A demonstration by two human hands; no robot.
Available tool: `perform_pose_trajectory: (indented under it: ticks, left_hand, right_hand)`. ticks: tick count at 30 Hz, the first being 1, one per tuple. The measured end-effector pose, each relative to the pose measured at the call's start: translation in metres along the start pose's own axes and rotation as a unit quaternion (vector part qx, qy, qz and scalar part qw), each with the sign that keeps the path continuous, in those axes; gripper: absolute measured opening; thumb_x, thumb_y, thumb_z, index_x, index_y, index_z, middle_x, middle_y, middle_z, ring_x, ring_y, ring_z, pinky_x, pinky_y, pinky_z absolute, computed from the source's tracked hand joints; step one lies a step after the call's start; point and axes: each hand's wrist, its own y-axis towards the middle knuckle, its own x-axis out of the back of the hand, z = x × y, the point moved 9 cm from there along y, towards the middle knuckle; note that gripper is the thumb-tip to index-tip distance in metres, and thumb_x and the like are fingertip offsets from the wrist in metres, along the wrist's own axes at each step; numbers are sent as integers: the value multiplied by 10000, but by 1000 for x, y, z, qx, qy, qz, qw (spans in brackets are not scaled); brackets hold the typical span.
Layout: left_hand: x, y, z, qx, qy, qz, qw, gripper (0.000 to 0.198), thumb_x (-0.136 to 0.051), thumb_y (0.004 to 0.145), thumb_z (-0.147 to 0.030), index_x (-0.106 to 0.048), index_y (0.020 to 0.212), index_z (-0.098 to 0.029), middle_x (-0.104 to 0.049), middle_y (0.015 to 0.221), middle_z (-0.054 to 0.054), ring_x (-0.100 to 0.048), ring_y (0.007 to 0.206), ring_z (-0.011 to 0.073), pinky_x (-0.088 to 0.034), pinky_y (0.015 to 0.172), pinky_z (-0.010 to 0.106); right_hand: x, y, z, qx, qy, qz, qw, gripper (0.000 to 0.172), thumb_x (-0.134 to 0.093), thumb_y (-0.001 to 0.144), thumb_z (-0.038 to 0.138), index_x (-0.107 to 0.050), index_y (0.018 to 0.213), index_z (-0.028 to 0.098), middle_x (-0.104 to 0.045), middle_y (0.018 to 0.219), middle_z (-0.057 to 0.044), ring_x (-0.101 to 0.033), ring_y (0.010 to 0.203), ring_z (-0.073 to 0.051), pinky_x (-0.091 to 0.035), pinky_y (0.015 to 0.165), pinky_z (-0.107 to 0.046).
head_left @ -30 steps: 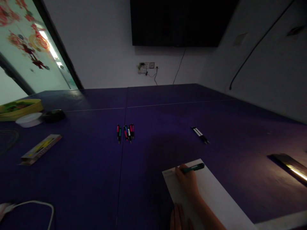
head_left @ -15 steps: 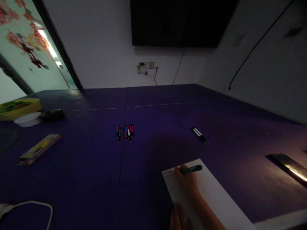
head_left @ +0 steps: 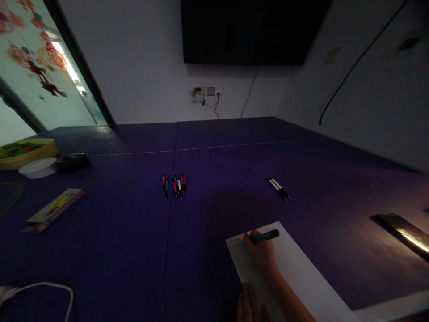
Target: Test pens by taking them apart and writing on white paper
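Observation:
My right hand (head_left: 261,255) grips a green pen (head_left: 266,235), its tip down near the top left corner of a white sheet of paper (head_left: 301,273) on the dark purple table (head_left: 134,232). Only the fingertips of my left hand (head_left: 248,308) show at the bottom edge, lying flat on the paper's near part. Farther out on the table lies a row of several coloured pens (head_left: 174,185), and to the right of it a pair of black-and-white pens (head_left: 279,188).
A flat cardboard packet (head_left: 53,209) lies at the left, with a yellow case (head_left: 25,152), a white lid (head_left: 37,167) and a dark object (head_left: 72,161) behind it. A white cable (head_left: 40,288) loops at the lower left. A lit dark device (head_left: 402,230) sits at the right.
My right hand and the green pen have shifted very slightly left on the paper. Everything else on the table has stayed put.

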Motion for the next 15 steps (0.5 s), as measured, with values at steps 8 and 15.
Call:
perform_pose_trajectory:
  ticks: [8,15]
  left_hand:
    - [0,-2,6,-23,-5,23,999,477,-649,611,-312,-592,1067,-185,-413,1290,123,-379,1150,388,-493,770,530]
    - [-5,-3,-2,-32,-4,20,999,476,-676,579,-301,-612,1034,-175,-425,1280,129,-297,1197,397,-425,861,565]
  right_hand:
    - [2,0,-1,-13,-14,-4,1000,228,-389,619,388,-354,456,233,-404,378,15,-409,395,-133,-283,418,-251]
    - [1,1,-1,-12,-10,4,1000,234,-379,618,397,-367,453,230,-408,383,9,-414,393,-139,-284,422,-257]
